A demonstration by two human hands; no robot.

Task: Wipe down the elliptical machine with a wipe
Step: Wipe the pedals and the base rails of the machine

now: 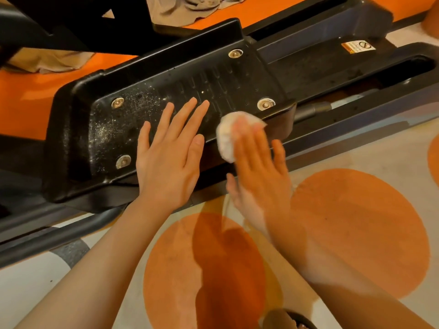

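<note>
**Pedal wipe: dusty end is off to the left**

The elliptical machine (pixel 332 67) runs across the view, over a floor with big orange circles (pixel 356 229). Its black foot pedal (pixel 152 100) lies long-ways from lower left to upper right, just ahead of both hands. The pale dust sits mostly on the pedal's left half, so I'd guess the next stroke heads left along that axis. Left hand (pixel 167 162) is nearer that patch, flat on the pedal, fingers straight and spread, holding nothing. Right hand (pixel 257 172) is blurred, fingers straight, pressing the crumpled white wipe (pixel 225 136) at the pedal's near right edge.
</note>
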